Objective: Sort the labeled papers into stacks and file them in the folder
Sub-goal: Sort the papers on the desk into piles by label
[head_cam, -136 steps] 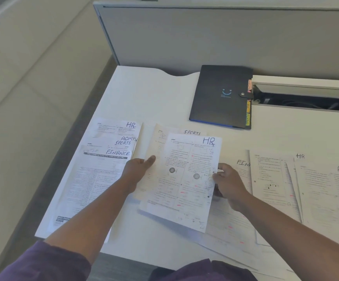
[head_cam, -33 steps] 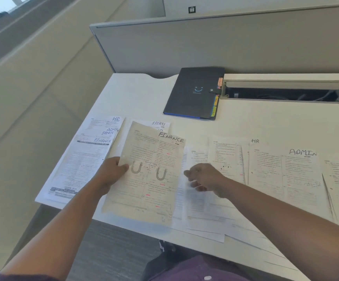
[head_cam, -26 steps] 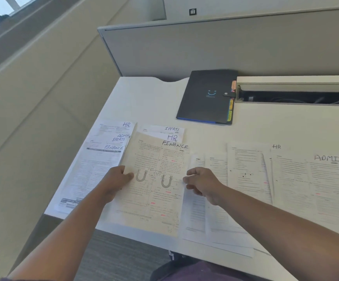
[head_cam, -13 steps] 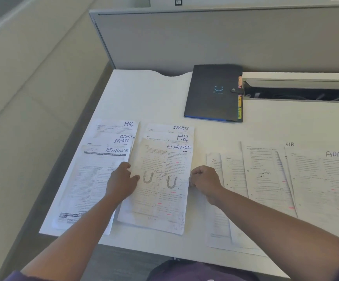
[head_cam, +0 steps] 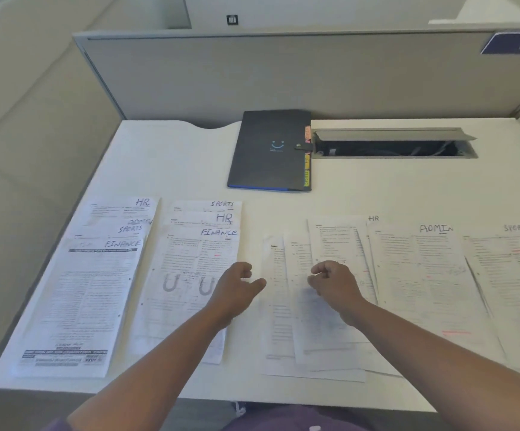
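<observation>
A white desk [head_cam: 171, 169] spreads under and beyond both hands. Far ahead of the right hand, an open cable tray [head_cam: 392, 147] is sunk into it. Behind stands a grey partition [head_cam: 283, 76], with a "109" plate [head_cam: 515, 43] up right.

Printed text on sheets [head_cam: 311, 306] too blurred to read; SPORTS sheet [head_cam: 513, 275] cut off at right edge.

An office cubicle: a white bench [head_cam: 171, 169] closed in at the back by a grey fabric partition [head_cam: 283, 76] that carries a blue plate numbered 109 [head_cam: 515, 43]. A cable trough [head_cam: 392, 146] with a flip-up lid is cut into the bench, and sheets headed HR, ADMIN and FINANCE [head_cam: 190, 275] lie on it.
</observation>
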Demonstrator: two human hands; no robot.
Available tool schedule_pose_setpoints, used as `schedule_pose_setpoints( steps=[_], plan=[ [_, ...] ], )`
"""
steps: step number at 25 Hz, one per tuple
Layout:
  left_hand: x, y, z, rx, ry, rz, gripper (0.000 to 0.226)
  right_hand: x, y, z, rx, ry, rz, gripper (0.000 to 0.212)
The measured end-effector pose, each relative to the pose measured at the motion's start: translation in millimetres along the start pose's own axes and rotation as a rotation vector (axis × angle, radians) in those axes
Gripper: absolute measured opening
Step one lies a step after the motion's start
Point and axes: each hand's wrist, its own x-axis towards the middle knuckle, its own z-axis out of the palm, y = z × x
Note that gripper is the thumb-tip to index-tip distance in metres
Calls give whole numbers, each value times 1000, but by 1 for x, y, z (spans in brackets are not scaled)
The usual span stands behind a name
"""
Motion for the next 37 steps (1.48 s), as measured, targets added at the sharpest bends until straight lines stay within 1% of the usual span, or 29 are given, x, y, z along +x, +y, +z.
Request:
schedule_pose_setpoints(
  steps=[2, 4, 6, 8, 9, 11, 13, 15, 17, 20, 22, 26, 28, 31, 34, 35, 37],
  plan=[
    [1, 7, 27, 35, 14, -44, 68, 4, 15, -31, -83, 31, -15, 12],
    [0, 14, 47, 106, 84, -83, 79, 8, 25, -53, -174, 23, -61, 18],
    [-2, 22, 61, 147, 173, -122, 85, 11, 32, -68, -217, -53, -103, 36],
    [-6, 27, 70, 137, 222, -164, 87, 12, 37, -78, -231, -175, -131, 59],
    [-8, 30, 74, 107, 229, -186, 85, 11, 39, -82, -235, -231, -140, 69],
    [-11, 35, 79, 12, 232, -221, 74, 11, 41, -89, -236, -294, -152, 78],
    [-12, 36, 82, -81, 233, -242, 48, 12, 42, -92, -235, -321, -162, 81],
    [-12, 36, 83, -167, 223, -246, 28, 13, 41, -94, -230, -349, -164, 83],
    [-13, 36, 85, -194, 236, -240, 22, 14, 40, -94, -231, -360, -179, 84],
    [-13, 37, 84, -150, 302, -218, 20, 13, 41, -90, -287, -343, -257, 81],
    [-15, 39, 74, -104, 330, -190, 24, 11, 39, -87, -339, -345, -298, 80],
    [-17, 38, 25, -35, 377, -157, 21, 12, 36, -81, -462, -381, -314, 82],
    [-19, 33, -2, -25, 389, -166, 21, 14, 33, -76, -489, -363, -314, 79],
    [-20, 22, -27, -14, 383, -184, 20, 17, 27, -62, -496, -315, -319, 68],
    [-18, 13, -32, -48, 345, -194, 19, 15, 20, -47, -569, -304, -338, 55],
    [-15, 11, -30, -76, 329, -190, 19, 14, 19, -44, -605, -281, -339, 54],
    [-7, 11, -22, -130, 293, -179, 18, 13, 18, -45, -708, -169, -336, 60]
  ],
)
